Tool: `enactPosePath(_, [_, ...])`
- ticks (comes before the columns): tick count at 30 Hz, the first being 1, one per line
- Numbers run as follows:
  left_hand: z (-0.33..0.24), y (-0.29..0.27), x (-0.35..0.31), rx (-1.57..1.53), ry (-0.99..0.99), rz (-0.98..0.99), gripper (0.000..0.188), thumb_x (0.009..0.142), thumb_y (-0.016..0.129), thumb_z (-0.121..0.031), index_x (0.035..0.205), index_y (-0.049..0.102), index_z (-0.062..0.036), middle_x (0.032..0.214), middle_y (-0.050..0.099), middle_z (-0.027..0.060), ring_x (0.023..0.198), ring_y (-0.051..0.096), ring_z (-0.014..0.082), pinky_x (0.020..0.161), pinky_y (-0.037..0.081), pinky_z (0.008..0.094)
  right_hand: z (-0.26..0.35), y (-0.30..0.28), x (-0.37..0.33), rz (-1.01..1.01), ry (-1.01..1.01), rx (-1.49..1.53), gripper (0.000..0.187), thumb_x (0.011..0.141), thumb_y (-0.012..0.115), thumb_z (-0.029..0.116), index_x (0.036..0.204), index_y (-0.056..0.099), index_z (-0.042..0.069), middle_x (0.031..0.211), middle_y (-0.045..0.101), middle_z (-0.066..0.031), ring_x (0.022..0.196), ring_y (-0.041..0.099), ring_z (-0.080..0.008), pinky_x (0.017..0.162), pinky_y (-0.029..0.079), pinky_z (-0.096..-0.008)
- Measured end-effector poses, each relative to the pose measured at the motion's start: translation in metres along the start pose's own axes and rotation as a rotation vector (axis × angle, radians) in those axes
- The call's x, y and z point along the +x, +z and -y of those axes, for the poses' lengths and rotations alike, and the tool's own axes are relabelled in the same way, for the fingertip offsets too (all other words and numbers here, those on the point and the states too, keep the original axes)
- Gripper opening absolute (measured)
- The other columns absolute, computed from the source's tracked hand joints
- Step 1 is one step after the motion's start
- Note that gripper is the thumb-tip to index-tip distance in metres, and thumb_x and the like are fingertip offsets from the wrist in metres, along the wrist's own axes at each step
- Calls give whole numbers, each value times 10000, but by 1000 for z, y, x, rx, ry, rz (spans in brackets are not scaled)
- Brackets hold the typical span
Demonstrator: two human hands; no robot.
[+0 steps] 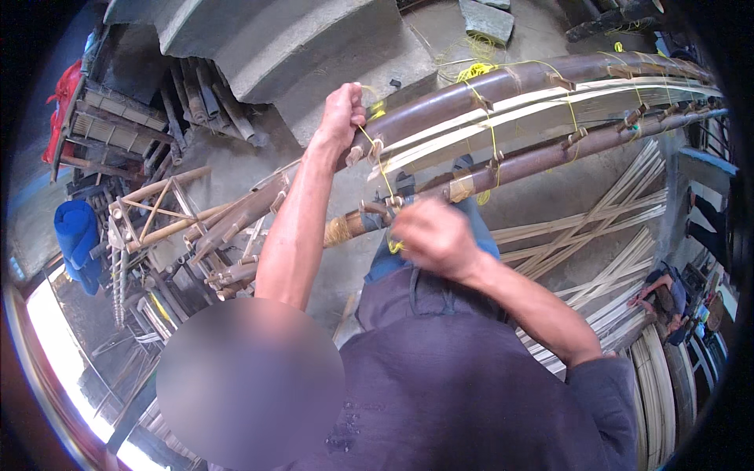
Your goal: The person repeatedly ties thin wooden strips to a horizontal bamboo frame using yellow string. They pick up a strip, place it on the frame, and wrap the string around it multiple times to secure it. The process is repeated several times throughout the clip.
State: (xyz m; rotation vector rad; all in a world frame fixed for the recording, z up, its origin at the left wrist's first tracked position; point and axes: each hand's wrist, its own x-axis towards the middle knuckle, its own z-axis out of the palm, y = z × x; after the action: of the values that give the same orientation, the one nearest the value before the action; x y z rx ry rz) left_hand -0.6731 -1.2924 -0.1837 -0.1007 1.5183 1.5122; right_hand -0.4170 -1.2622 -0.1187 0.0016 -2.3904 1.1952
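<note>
Two long dark bamboo poles run from the middle toward the right: a far pole (448,98) and a near pole (526,162). Short wooden pegs (576,140) stick out of both, and pale split strips (479,128) lie between them. A thin yellow cord (386,174) spans the poles near their left end. Raised at the far pole's end, my left hand (342,118) is closed round this cord. My right hand (437,238), blurred by motion, is curled beside a peg on the near pole. Yellow cord shows by its fingertips, but what they pinch is hidden.
Concrete steps (314,55) rise at the far left. A bamboo frame (157,210) and a rolled blue bundle (76,235) stand on the left. Bundles of pale strips (585,216) lie crossed on the floor at right. Another person (664,298) is at the far right.
</note>
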Motion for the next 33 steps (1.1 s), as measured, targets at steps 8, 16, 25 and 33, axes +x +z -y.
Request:
enactPosePath(8, [-9, -25, 11, 1258, 241, -103, 377, 916, 476, -389, 995, 660, -70, 758, 645, 83, 689, 621, 243, 655, 478, 389, -22, -97, 79, -176, -50, -447, 93, 691, 681, 114, 779, 654, 120, 702, 622, -32, 637, 627, -210, 549, 510, -332])
enactPosePath(16, [-47, 107, -95, 1299, 705, 140, 422, 892, 544, -387, 1190, 592, -93, 1189, 611, 156, 1102, 581, 339, 923, 456, 431, -15, -161, 17, -430, 264, -741, 50, 750, 677, 145, 787, 671, 111, 867, 623, -52, 894, 571, -254, 771, 456, -372])
enactPosePath(25, [-11, 123, -107, 1004, 705, 162, 445, 925, 567, -130, 1328, 456, 22, 1312, 510, 166, 1211, 493, 248, 1028, 375, 358, 69, -74, -293, -918, 1426, -508, 473, 744, 621, 53, 1212, 550, 48, 1144, 560, -152, 1071, 584, -255, 889, 478, -363])
enactPosePath(33, [45, 318, -101, 1118, 1134, 249, 251, 945, 491, -16, 1181, 568, 19, 1085, 615, 92, 994, 586, 191, 898, 464, 307, -75, -35, -557, -1113, 1770, -58, 132, 804, 617, 113, 885, 698, 48, 786, 697, -104, 721, 672, -200, 694, 526, -335])
